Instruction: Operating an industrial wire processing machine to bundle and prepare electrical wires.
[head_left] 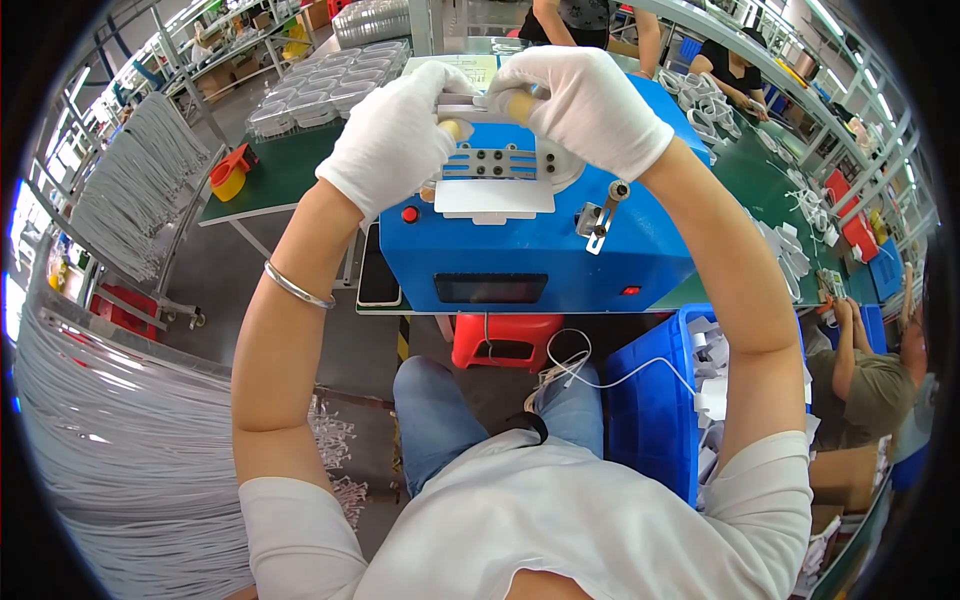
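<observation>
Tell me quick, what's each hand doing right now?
Left hand: closed, gripping the metal fixture on top of the blue machine.
Right hand: closed on the same fixture.

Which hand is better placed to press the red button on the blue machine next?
Left, probably. The left hand sits just above the red button on the blue machine; the right hand is farther across, gripping the metal fixture on top.

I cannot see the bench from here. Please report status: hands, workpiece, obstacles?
Left hand and right hand, gloved, gripping small metal part together. Part held over blue machine. Nothing between hands and machine.
</observation>
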